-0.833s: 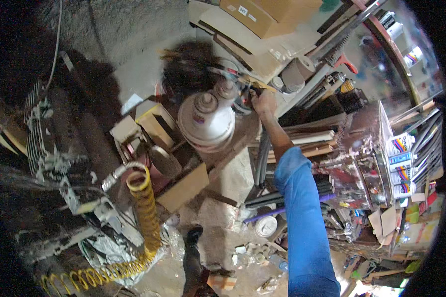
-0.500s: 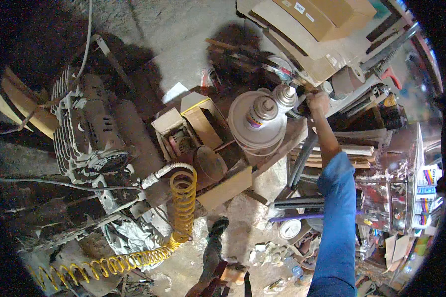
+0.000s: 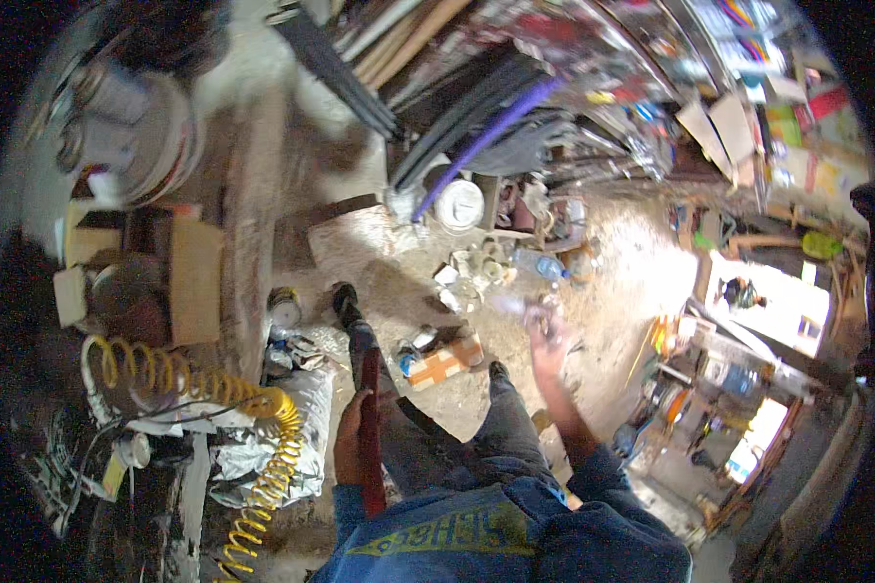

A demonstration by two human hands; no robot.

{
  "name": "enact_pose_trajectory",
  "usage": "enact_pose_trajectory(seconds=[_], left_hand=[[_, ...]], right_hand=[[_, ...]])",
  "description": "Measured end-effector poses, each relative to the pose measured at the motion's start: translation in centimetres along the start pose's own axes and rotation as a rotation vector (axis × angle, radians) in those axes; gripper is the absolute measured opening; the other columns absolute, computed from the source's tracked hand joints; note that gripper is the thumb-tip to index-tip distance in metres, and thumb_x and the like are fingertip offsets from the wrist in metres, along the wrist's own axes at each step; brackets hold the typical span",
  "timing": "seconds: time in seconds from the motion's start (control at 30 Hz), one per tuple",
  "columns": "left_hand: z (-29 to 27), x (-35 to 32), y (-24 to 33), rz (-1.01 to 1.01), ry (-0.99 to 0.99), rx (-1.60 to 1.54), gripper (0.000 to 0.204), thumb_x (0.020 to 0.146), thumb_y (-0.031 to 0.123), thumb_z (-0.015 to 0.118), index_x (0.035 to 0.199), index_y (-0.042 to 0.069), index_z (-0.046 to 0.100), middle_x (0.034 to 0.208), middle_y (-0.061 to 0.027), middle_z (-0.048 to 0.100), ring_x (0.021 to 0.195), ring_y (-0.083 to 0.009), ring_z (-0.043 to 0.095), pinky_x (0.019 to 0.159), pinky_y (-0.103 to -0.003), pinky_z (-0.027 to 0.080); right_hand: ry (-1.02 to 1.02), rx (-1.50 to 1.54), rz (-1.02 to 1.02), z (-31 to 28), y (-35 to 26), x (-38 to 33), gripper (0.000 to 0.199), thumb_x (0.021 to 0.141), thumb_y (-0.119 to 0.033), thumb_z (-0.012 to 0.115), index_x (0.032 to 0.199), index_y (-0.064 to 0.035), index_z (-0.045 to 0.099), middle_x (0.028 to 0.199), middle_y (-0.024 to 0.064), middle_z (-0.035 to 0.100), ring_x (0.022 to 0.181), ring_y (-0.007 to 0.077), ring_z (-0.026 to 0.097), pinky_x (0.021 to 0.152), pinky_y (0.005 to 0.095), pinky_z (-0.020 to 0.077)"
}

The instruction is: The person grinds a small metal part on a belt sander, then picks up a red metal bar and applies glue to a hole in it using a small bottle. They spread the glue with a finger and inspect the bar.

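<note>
My left hand (image 3: 348,449) is low in front of my left thigh, its fingers closed along a long, narrow dark red strip (image 3: 371,432). The strip runs upright beside my leg; its exact kind does not show. Out over the floor to the right is my right hand (image 3: 546,335), raised in front of my right foot. Motion smears its fingers, and a pale blur lies at their tips, so what they hold, if anything, cannot be made out. Between my feet lies an orange-brown block or box (image 3: 445,361) with pale bands.
A coiled yellow air hose (image 3: 282,428) hangs at the left, below an open cardboard box (image 3: 196,277) and a white bucket (image 3: 170,146) with cans. Ahead are a white round lid (image 3: 459,204), a purple tube (image 3: 491,136), a plastic bottle (image 3: 544,264) and scattered debris.
My view has swung right and down toward my own body. My right hand has come away from the cardboard-topped shelf and now hangs over the floor. My left hand has come into view.
</note>
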State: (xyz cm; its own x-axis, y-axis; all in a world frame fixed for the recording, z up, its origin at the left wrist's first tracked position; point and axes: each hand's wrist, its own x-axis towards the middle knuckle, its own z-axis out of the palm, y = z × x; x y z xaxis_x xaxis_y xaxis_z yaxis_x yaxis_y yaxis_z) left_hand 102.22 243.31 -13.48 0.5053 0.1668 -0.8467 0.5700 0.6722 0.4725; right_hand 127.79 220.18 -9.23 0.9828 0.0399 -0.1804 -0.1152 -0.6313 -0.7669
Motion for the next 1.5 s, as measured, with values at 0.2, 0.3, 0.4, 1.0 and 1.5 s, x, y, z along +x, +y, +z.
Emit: enact_pose_trajectory(seconds=[0.2, 0.3, 0.4, 1.0, 1.5], left_hand=[[8.0, -1.3, -3.0, -0.167, 0.045, -0.237, 0.047, 0.097, 0.033, 0.053, 0.133, 0.002, 0.047, 0.11, -0.0126, 0.066, 0.075, -0.0105, 0.06, 0.067, -0.026, 0.049], [12.2, -0.5, -6.2, -0.26, 0.079, -0.069, 0.042, 0.095, 0.034, 0.057, 0.123, 0.003, 0.052, 0.1, -0.0121, 0.068, 0.06, -0.0126, 0.059, 0.054, -0.026, 0.048], [17.4, 0.5, -10.7, -0.329, 0.136, 0.093, 0.034, 0.092, 0.034, 0.059, 0.11, 0.006, 0.055, 0.078, -0.0067, 0.065, 0.053, -0.0132, 0.057, 0.049, -0.027, 0.047], [33.4, 21.6, -27.8, -0.568, -0.184, 0.717, 0.037, 0.095, 0.032, 0.055, 0.121, 0.007, 0.06, 0.095, -0.0099, 0.066, 0.066, -0.0151, 0.06, 0.062, -0.028, 0.05], [36.4, 43.7, -28.5, -0.171, -0.309, 0.902, 0.041, 0.093, 0.042, 0.051, 0.103, 0.007, 0.068, 0.069, -0.0045, 0.06, 0.053, -0.0168, 0.058, 0.05, -0.03, 0.049]], right_hand=[[0.281, -0.233, 0.272, -12.8, 23.9, -14.8, 0.012, 0.072, -0.004, 0.076, 0.079, -0.0003, 0.067, 0.082, 0.0105, 0.068, 0.076, 0.0214, 0.064, 0.071, 0.0349, 0.0508], [0.374, -0.216, 0.025, -16.8, 33.7, -17.1, 0.015, 0.07, -0.003, 0.078, 0.076, -0.0067, 0.065, 0.08, 0.0099, 0.066, 0.075, 0.0239, 0.063, 0.07, 0.0365, 0.0501], [0.24, -0.103, 0.283, -19.9, 42.6, -17.0, 0.017, 0.073, -0.009, 0.079, 0.084, -0.0066, 0.066, 0.086, 0.0116, 0.067, 0.08, 0.0271, 0.065, 0.072, 0.0377, 0.051], [0.125, -0.195, 0.239, -19.6, 70.6, -4.9, 0.01, 0.083, -0.014, 0.068, 0.089, -0.0067, 0.064, 0.085, 0.0143, 0.062, 0.066, 0.0294, 0.062, 0.057, 0.0397, 0.0476], [0.501, -0.288, 0.215, -1.3, 89.0, -5.1, 0.027, 0.084, -0.021, 0.064, 0.104, -0.003, 0.062, 0.101, 0.0218, 0.061, 0.096, 0.0428, 0.057, 0.081, 0.0476, 0.0458]])
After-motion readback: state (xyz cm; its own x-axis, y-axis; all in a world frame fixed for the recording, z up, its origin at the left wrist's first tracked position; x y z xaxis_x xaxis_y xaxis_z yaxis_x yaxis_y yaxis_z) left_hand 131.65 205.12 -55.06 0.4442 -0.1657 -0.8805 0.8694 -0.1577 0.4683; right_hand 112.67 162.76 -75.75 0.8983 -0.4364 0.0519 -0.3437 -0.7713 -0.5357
